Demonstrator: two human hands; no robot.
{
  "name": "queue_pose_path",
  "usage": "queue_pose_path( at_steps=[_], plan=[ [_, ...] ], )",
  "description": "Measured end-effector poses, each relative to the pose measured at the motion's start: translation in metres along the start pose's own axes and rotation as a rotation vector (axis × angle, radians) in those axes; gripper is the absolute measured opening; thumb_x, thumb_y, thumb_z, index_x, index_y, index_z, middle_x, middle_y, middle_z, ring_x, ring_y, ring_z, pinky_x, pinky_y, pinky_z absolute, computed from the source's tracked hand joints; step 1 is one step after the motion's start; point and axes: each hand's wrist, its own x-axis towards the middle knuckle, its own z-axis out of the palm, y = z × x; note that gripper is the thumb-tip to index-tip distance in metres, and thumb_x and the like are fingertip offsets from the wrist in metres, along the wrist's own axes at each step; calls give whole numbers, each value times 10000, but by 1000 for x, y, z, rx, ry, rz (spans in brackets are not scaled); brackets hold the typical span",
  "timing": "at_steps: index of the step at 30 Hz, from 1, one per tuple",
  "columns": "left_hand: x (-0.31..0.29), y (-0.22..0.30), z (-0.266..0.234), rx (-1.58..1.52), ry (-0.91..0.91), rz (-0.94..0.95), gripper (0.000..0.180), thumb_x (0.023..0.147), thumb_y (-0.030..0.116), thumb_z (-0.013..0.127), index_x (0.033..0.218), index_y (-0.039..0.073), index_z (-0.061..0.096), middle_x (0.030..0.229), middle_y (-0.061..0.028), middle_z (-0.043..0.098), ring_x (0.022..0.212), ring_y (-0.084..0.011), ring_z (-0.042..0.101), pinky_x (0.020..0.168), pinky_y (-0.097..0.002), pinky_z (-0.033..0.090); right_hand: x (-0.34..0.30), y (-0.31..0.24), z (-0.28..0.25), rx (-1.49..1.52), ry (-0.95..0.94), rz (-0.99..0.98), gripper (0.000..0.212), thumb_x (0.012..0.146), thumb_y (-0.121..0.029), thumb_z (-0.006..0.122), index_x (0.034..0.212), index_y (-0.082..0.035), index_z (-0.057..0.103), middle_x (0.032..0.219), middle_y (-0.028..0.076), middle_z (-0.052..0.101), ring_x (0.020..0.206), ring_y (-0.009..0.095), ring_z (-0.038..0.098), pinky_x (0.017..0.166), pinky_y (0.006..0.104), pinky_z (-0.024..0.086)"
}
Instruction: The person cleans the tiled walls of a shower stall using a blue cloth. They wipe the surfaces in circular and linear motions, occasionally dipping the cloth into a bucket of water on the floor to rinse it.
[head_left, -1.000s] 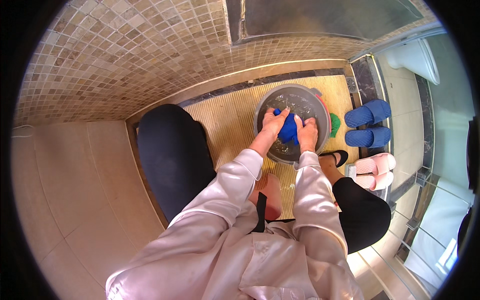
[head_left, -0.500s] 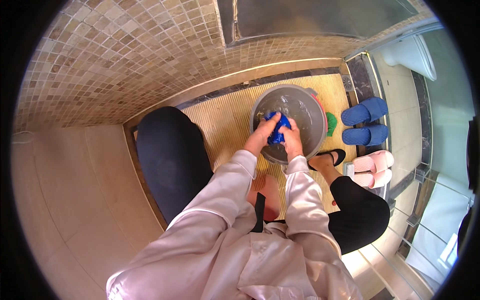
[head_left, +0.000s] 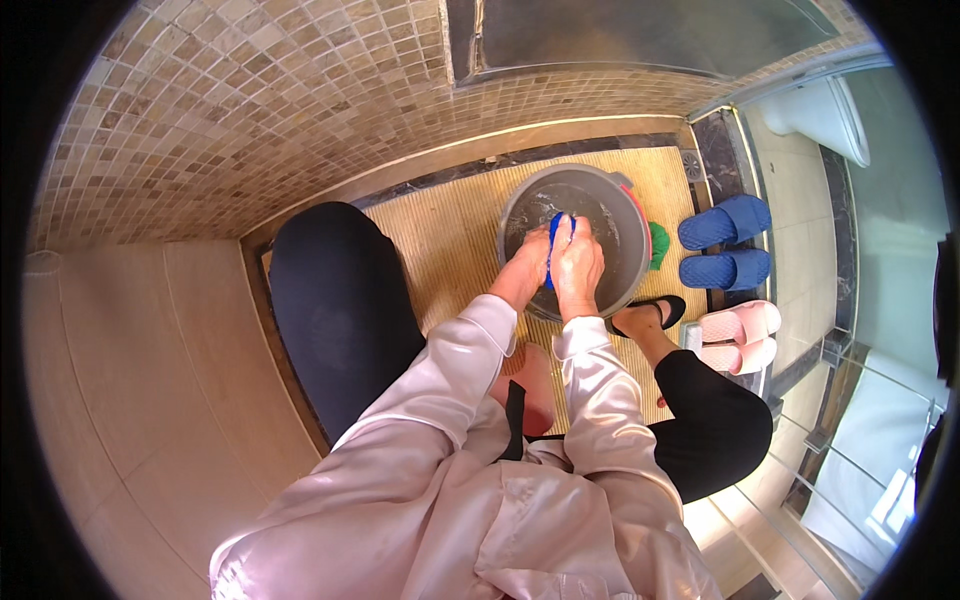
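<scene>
Both of my hands are over a round grey bucket with water in it. Between them is a wet, bunched-up blue cloth, mostly hidden by my fingers. My left hand is closed on its left side. From the right, my right hand wraps over the cloth, with the back of the hand toward me. A little blue shows above and between the hands. Close to the bucket's right side lies a crumpled green cloth.
The bucket stands on a ribbed yellow mat between my legs. Blue slippers and pink slippers lie to the right. A mosaic-tiled wall rises beyond the mat, and a white toilet stands at the far right.
My right hand has turned and closed over the blue cloth, covering much more of it. The hands have come closer together, squeezing the cloth into a narrower bundle.
</scene>
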Motion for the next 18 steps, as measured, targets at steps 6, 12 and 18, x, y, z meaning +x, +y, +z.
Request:
queue_pose_path(
  at_steps=[6,12,18],
  plan=[
    [9,-2,-1,286,-9,158,229,1008,242,584,1092,50,675,927,-55,693,739,-135,651,634,-324,550,27,57,26,-11,-112,124,418,1024,-385,445,1019,-9,628,912,295,678,874,491,647,791,554,501],
    [-10,24,5,803,298,402,330,889,233,716,1175,110,605,1125,-187,649,1027,-294,647,895,-391,513,27,114,52,130,8,132,416,871,-261,734,1167,-70,512,1160,191,537,1089,449,541,939,494,457],
    [-55,40,24,1441,228,349,638,841,274,732,1417,176,478,1448,-273,424,1238,-420,538,1054,-438,446,-6,127,63,-332,-477,23,460,840,-160,719,1248,-119,509,1225,168,558,1120,458,565,950,532,482]
  ],
)
